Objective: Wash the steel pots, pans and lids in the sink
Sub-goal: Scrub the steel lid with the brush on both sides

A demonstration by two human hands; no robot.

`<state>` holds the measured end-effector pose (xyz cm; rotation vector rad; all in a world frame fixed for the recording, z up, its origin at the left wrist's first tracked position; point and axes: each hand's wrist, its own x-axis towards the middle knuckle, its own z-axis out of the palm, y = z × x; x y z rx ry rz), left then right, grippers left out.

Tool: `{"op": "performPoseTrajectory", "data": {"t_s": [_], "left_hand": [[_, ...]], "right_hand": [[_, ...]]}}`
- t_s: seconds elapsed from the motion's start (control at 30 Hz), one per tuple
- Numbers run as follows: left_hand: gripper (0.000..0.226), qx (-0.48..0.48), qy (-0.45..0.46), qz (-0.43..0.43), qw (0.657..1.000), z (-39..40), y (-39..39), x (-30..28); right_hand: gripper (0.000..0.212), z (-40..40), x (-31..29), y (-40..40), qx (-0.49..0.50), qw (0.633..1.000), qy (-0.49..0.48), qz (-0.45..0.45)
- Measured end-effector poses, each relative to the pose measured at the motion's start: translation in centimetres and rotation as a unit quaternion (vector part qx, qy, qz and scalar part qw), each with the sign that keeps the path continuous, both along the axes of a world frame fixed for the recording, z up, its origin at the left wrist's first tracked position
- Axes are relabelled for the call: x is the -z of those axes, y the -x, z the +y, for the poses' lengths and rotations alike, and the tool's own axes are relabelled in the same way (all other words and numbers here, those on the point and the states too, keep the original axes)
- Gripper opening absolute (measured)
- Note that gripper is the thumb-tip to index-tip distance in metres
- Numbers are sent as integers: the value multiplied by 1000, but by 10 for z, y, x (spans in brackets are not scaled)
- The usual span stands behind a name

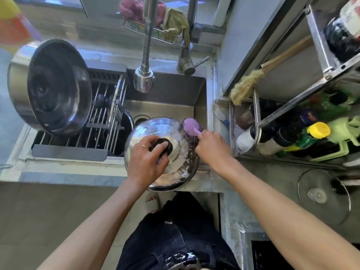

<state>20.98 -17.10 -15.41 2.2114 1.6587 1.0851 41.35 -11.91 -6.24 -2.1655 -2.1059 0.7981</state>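
Now two hands [148, 160] [211, 147] scrub one lid [175, 131]; one pot [52, 86] drains.

cloths [155, 14] in wire basket [155, 35]; bottles [303, 133] right.

Hidden under the left hand [145, 159]: the near part of the steel lid [175, 131] and half of its black knob [163, 146]. Mostly covered by the right hand [211, 147]: the handle of the purple scrubber [191, 125]. Cut off at the right edge: bottles [311, 133] on the rack, labels too blurred to read; cut off at the top left corner: a yellow-orange blur [11, 26], not identifiable.
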Motion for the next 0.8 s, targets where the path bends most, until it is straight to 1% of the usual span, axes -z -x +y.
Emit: {"op": "performPoseTrajectory", "data": {"t_s": [0.07,0.13,0.23,0.27,0.33,0.4,0.43,0.5,0.53,0.6,0.67,0.8], "left_hand": [[30,2,-6,4,1000,0,1,1],[30,3,-7,4,1000,1,1,2],[30,5,-3,2,1000,2,1,1],[30,3,-3,-1,1000,1,0,1],[31,6,-10,0,1000,1,0,2],[32,2,-15,3,1000,1,0,2],[31,3,-14,2,1000,1,0,2],[30,2,-8,-3,1000,2,0,1],[30,-1,-4,-5,1000,1,0,1],[31,1,-5,-4,1000,2,0,3],[31,-2,-6,-2,1000,1,0,3],[31,-2,-3,-1,1000,1,0,1]], "right_hand": [[30,-11,-6,9,-10,999,11,29],[27,-19,-8,10,-51,998,20,32],[26,8,-4,0,8,1000,13,-8],[26,12,-3,1,8,1000,8,-14],[29,7,-7,11,-18,1000,5,14],[29,0,-12,19,-73,997,15,16],[29,7,-10,17,-72,997,11,8],[33,25,-8,11,-34,999,7,-16],[35,27,-8,14,-34,999,0,-21],[31,24,-12,23,-59,998,11,-2],[25,23,-19,29,-116,993,18,-9],[21,50,-20,37,-124,991,1,-53]]}}
